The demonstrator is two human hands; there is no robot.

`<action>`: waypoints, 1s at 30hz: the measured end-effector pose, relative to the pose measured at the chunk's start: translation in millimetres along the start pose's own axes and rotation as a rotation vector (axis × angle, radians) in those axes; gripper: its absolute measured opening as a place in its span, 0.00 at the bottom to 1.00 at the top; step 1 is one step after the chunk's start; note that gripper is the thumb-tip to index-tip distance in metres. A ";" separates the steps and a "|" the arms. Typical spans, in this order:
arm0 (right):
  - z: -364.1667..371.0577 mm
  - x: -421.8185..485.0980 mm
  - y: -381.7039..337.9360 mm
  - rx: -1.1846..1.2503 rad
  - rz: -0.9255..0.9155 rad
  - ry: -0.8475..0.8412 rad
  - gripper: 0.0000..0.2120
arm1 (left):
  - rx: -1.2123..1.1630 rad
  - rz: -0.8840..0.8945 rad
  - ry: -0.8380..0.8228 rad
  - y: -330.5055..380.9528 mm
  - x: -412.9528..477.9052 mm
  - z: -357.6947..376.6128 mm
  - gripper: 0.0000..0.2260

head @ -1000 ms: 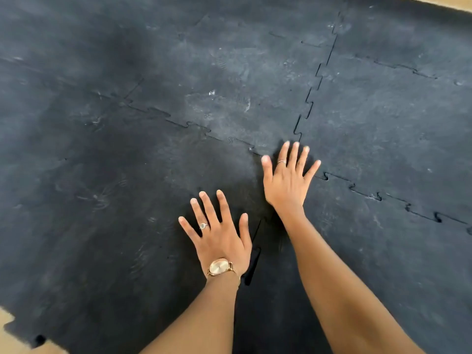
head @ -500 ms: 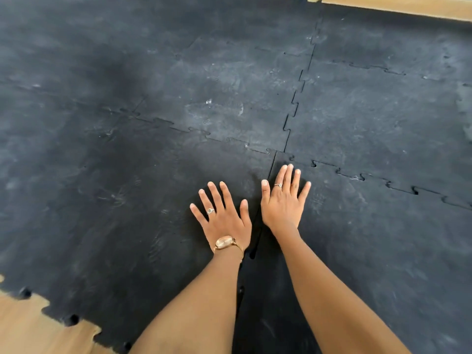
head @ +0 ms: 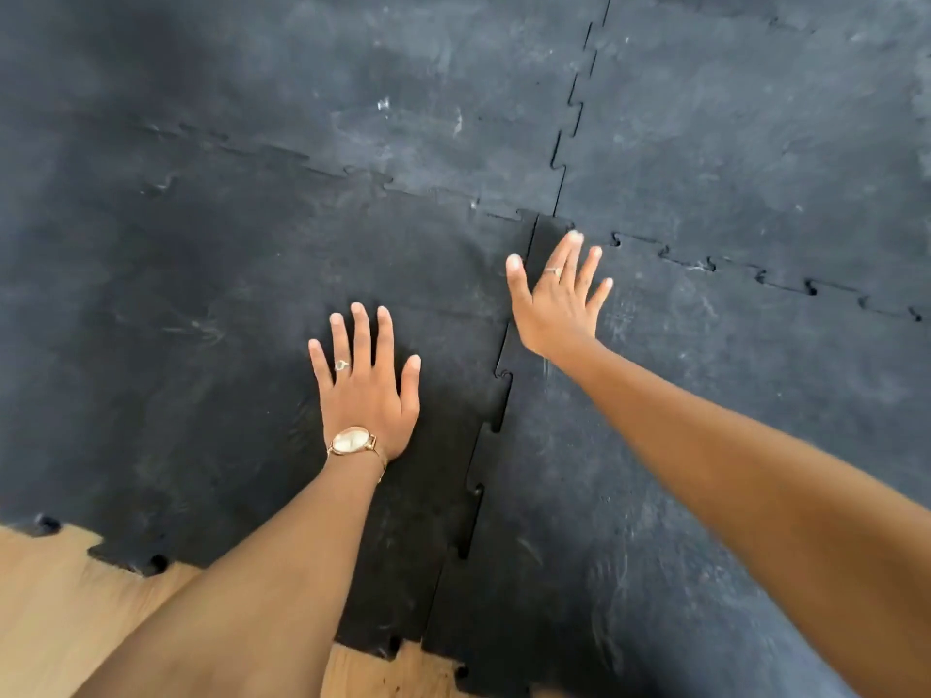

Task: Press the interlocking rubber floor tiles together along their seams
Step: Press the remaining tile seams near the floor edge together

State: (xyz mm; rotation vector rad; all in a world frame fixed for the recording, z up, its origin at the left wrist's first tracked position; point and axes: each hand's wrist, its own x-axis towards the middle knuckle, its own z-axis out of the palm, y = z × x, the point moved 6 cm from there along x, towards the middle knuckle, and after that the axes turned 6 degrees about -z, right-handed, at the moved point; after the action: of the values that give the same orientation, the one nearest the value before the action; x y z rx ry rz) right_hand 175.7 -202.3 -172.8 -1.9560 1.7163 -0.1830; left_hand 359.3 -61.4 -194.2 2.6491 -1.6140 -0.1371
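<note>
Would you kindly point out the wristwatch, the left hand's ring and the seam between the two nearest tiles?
wristwatch (head: 351, 440), head view, on its oval dial.
left hand's ring (head: 342, 365), head view, on the band's top.
seam (head: 484, 448), head view, on its gap between tabs.

Tiles: four meet at the central corner, near-left (head: 211, 345), near-right (head: 705, 496), far-left (head: 327, 68), far-right (head: 755, 118). Hands: two, left (head: 370, 395), right (head: 556, 307). Rings: two, one per hand. Watch (head: 351, 440): one.

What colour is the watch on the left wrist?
Gold, with a pale oval face; the watch shows clearly in the head view.
</note>
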 end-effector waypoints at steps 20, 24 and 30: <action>77.0 -147.2 -15.6 -0.337 0.017 0.066 0.36 | -0.109 0.014 0.072 -1.2 -0.4 3.3 0.27; 64.8 -144.5 -24.3 -0.262 0.022 0.145 0.37 | -0.121 0.019 0.055 -1.5 -1.1 0.3 0.27; 77.1 -162.2 -12.2 -0.330 0.028 0.103 0.35 | -0.095 0.023 0.082 -1.0 0.3 5.5 0.27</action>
State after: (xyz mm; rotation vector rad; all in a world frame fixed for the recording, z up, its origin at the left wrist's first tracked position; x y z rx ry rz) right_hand 189.7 -24.1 -194.5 -2.1857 1.9401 0.0123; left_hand 359.8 -61.1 -199.8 2.5306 -1.5720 -0.1000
